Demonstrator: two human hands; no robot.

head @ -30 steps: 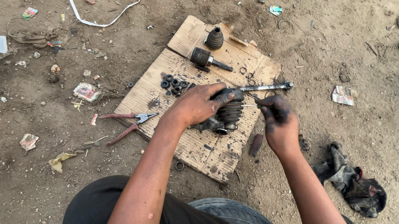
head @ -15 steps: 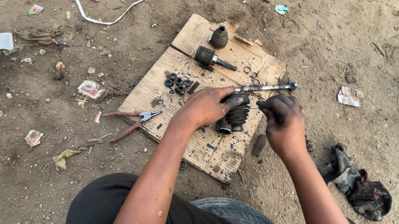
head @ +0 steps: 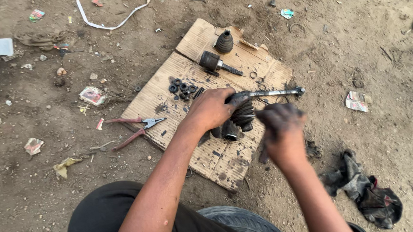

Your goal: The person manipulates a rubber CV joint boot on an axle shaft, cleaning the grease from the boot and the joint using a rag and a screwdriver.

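**Greasy hands, bare shaft: an axle joint held down on cardboard in the dirt**

Your left hand (head: 213, 108) lies clamped over the top of the ribbed rubber boot (head: 242, 115), pinning it and the dark metal joint (head: 229, 130) below it to the cardboard sheet (head: 167, 92). Your right hand (head: 282, 128), blurred and black with grease, hovers just beside the boot; whether its grip is closed on anything cannot be told. The steel shaft (head: 273, 92) runs out to the right from under your left fingers, slim, bright and smooth.

Grease looks like the chief risk here: slick palms on smooth steel could let the shaft twist free. The boot is soft and pleated and could tear against a hard edge. The small black rings (head: 181, 88) sit loose near the cardboard's middle; a knock could send them into the gritty soil. Farther up lie a second joint (head: 214, 63) with a stub and a cone-shaped boot (head: 224, 42). Red-handled pliers (head: 136, 126) rest at the left edge, and a crumpled dark rag (head: 366, 190) lies on the ground to your right.
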